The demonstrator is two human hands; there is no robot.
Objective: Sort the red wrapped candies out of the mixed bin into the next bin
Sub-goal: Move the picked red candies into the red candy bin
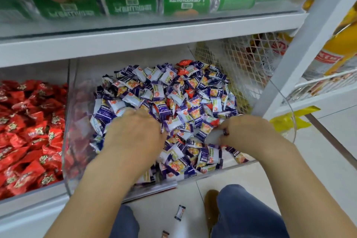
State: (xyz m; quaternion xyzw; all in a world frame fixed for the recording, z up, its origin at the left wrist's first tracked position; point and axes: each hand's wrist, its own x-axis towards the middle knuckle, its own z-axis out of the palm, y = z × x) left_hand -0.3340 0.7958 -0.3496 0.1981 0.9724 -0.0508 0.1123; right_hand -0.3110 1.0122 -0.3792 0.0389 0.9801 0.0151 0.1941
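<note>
Head view: both my hands are down in the mixed bin [77,102], a clear-walled one heaped with purple-and-white candies [164,102]. Left hand [133,133] lies palm-down on the near-left of the heap, fingers buried, so I cannot tell if it holds anything. Right hand [249,133] is curled at the near-right, fingertips pinched at something small; blur hides what it is. Red wrapped candies [184,66] show at the far top of the heap, a few more red slivers poke out mid-heap, well apart from both hands. Next bin [66,192] sits just left, already full of red candies [31,133]. Handling guess: each piece is light, wrapper crinkly and slick, body firm, so pinch the twisted wrapper end or the middle; loose neighbours will slide and bury it. In the way: the purple heap itself, and the clear divider wall to be lifted over. Around: wire mesh basket [241,63] to the right, green packs [185,0] on the shelf above, white post [301,44], yellow tape [289,120], two dropped candies [180,212] on the floor near my knees.
</note>
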